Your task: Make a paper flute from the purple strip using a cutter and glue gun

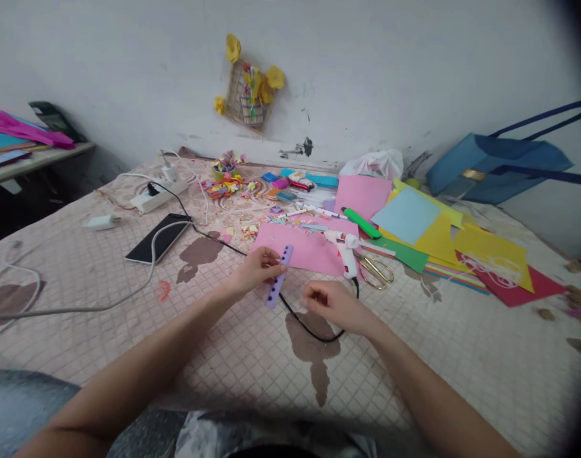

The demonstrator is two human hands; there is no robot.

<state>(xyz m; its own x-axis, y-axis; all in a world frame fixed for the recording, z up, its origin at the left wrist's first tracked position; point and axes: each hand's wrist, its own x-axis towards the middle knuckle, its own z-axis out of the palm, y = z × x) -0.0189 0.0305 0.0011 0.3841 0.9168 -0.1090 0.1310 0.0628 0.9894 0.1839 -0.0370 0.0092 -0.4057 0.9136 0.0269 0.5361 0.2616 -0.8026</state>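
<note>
Between the thumb and fingers of my left hand (pixel 256 271) is a purple paper strip (pixel 274 295) with a row of dark dots, held tilted above the table. My right hand (pixel 332 303) is just to the right of the strip and apart from it, its fingers curled in a pinch; whatever is in them, if anything, is too small to make out. Behind both hands lies a pink sheet (pixel 300 251) with small paper scraps at its far edge. A white hot glue gun (pixel 348 262) rests at the sheet's right side, beside gold-handled scissors (pixel 377 272).
The glue gun's black cord (pixel 314 334) loops under my hands. To the left are a black phone (pixel 157 238), a power strip (pixel 159 196) and white cables. Coloured paper (pixel 409 216), a green cutter (pixel 362 222) and a blue bag (pixel 491 165) lie right.
</note>
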